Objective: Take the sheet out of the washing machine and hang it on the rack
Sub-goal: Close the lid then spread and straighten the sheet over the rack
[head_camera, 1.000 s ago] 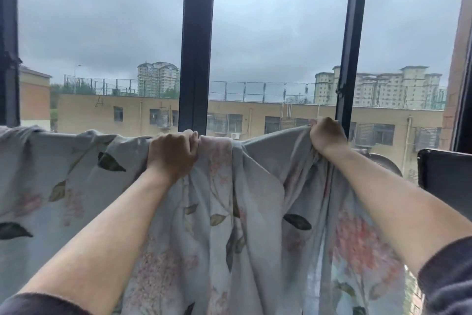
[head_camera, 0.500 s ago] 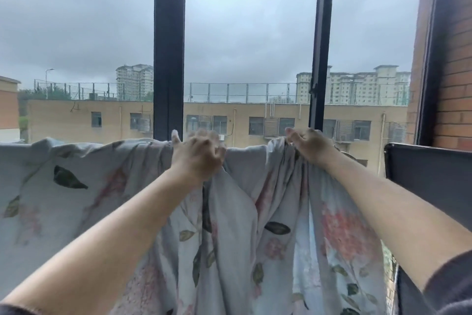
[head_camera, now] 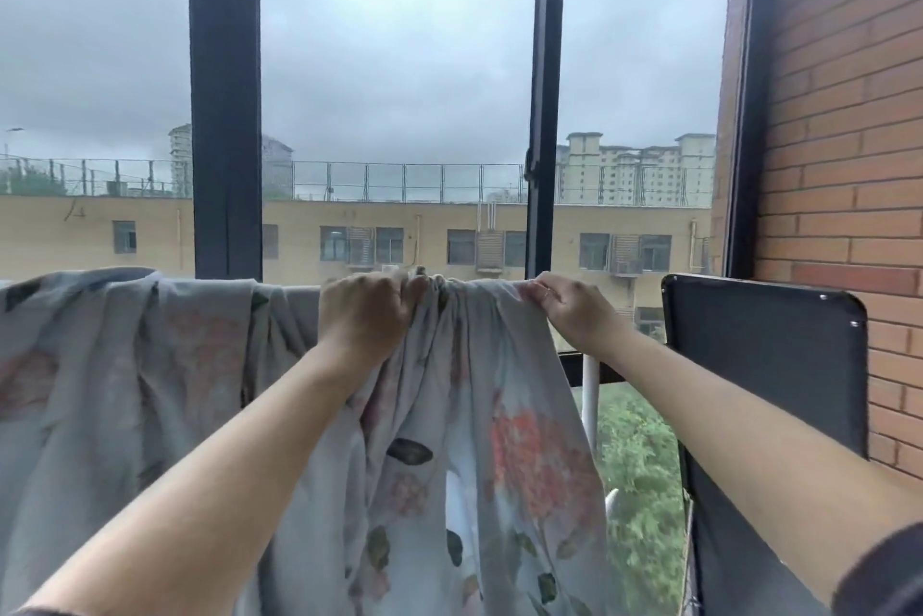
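Left hand [head_camera: 367,316] and right hand [head_camera: 574,313] both keep a tight grip on the sheet [head_camera: 499,416] at its bunched top, probably to spread it.

Watching from my remote station, I see little clothing on the person. The right sleeve [head_camera: 881,570] is dark — charcoal to near-black, soft and matte, with a rounded cuff edge — and shows low down, well right of the sheet [head_camera: 474,366]. The left sleeve [head_camera: 25,612] is only a dark sliver low at the sheet's left side; I cannot tell its fabric. From those cuffs forward the left forearm [head_camera: 225,455] and right forearm [head_camera: 724,425] are uncovered, and the left grip [head_camera: 367,316] and right grip [head_camera: 574,316] are bare too.
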